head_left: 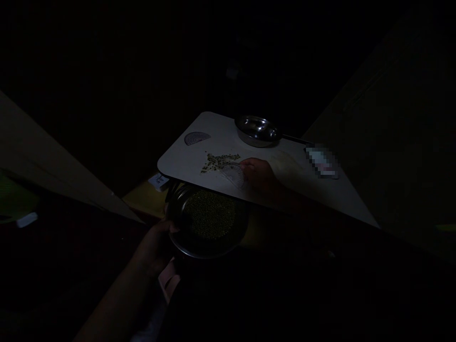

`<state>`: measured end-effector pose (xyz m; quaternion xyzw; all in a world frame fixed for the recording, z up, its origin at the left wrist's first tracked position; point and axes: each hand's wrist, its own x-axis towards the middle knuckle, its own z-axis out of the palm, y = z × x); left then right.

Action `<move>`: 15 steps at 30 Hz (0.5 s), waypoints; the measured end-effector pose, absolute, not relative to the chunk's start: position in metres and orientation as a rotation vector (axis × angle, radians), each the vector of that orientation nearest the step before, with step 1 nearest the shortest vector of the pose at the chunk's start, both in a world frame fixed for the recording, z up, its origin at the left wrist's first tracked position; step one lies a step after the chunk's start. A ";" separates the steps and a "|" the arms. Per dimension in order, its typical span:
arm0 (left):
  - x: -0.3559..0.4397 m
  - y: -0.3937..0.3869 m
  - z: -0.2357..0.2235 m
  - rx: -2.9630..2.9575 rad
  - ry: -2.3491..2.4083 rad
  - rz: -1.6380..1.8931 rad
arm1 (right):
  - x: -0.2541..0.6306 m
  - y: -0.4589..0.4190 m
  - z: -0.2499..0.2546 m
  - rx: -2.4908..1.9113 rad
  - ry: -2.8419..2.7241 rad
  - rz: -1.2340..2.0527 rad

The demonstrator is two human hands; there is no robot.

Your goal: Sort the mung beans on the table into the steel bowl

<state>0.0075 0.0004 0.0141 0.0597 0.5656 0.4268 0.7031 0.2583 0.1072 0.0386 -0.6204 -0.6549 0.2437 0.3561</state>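
Under the near edge of the white table (178, 159), left hand (162, 235) grips the rim of a metal bowl (203, 253) of green beans (210, 213), presumably placed to catch strays. Right hand (258, 173) pinches a clear protractor (234, 175) just beside scattered beans (221, 161) up top, likely as a scraper. Second protractor (196, 138) and shiny bowl (256, 140) sit farther back.

Homelike room: table (178, 159), metal bowls (210, 248)
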 end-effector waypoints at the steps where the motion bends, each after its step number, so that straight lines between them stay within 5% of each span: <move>1: 0.008 0.000 0.015 0.131 1.265 0.952 | 0.257 0.108 0.038 -1.601 -1.688 0.625; 15: 0.008 -0.001 0.012 0.178 1.261 0.971 | 0.292 0.102 0.043 -1.658 -1.711 0.382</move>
